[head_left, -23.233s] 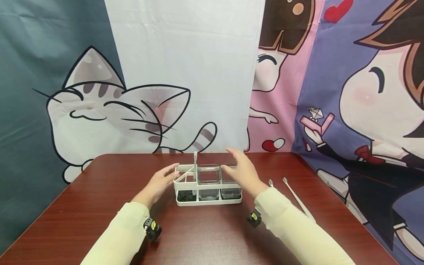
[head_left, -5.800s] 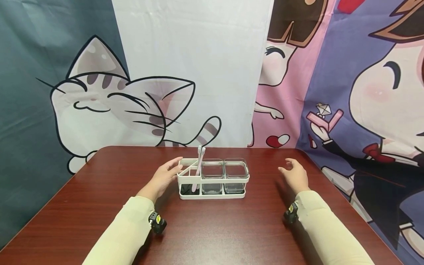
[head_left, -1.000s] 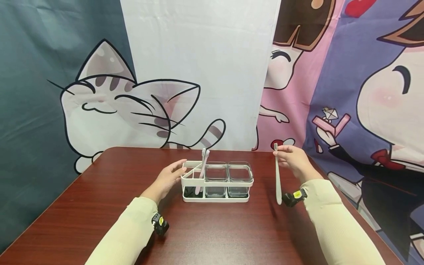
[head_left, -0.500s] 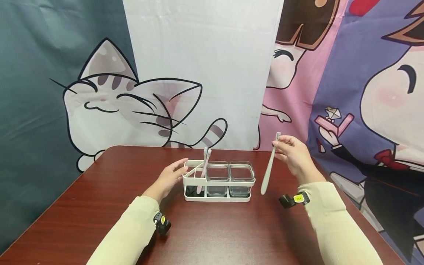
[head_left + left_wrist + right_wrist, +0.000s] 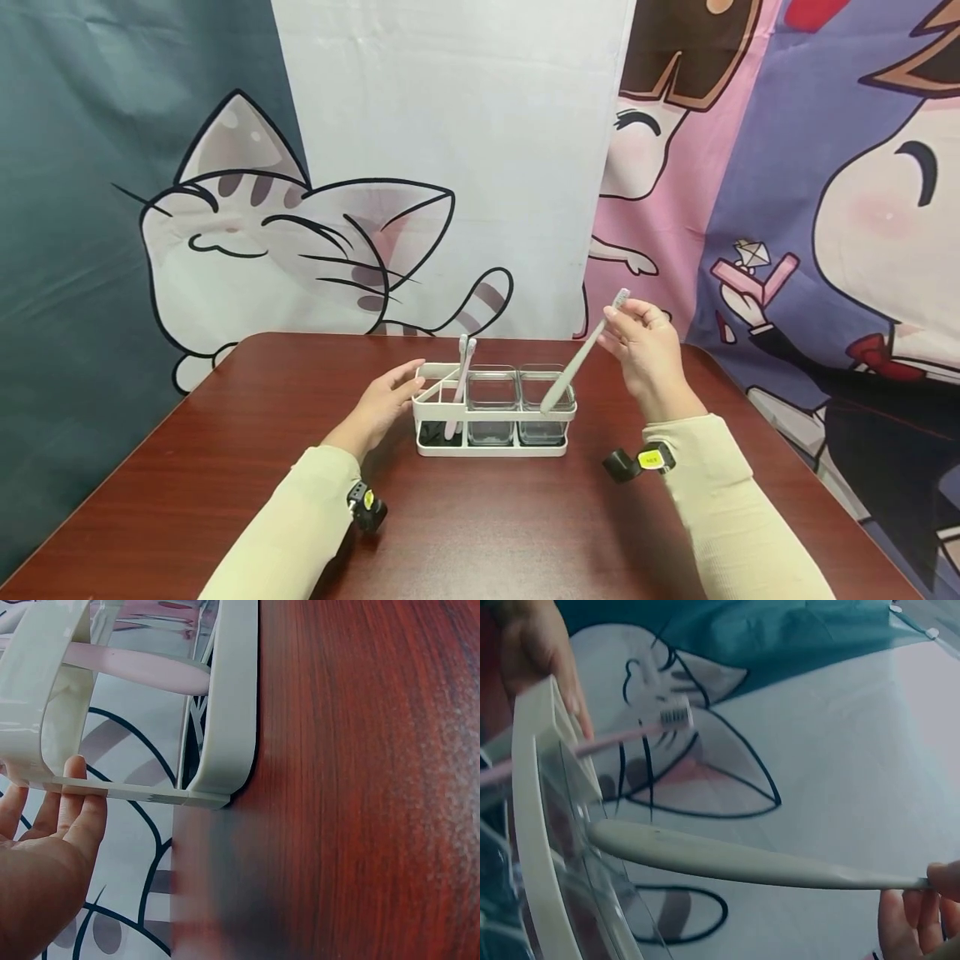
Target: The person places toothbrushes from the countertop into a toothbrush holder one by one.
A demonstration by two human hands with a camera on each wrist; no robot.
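Observation:
A white rack [image 5: 491, 448] stands mid-table with two clear square cups [image 5: 491, 390] and a left compartment holding two toothbrushes [image 5: 462, 367]. My left hand [image 5: 382, 404] rests with straight fingers against the rack's left end [image 5: 225, 712]. My right hand [image 5: 643, 342] pinches a pale grey-green toothbrush [image 5: 581, 354] near its bristle end; it slants down-left with its handle tip over the right cup. In the right wrist view the toothbrush handle [image 5: 742, 859] hangs just above the rack's rim [image 5: 536, 817].
The dark red wooden table [image 5: 225, 467] stretches wide on both sides of the rack. Cartoon fabric backdrops [image 5: 300, 233] hang right behind its far edge. Wrist cameras [image 5: 366, 508] sit under both forearms.
My right hand has lifted the grey-green toothbrush from the table's right side and swung it left, so its handle tip now hangs over the right cup. The left hand stays on the rack.

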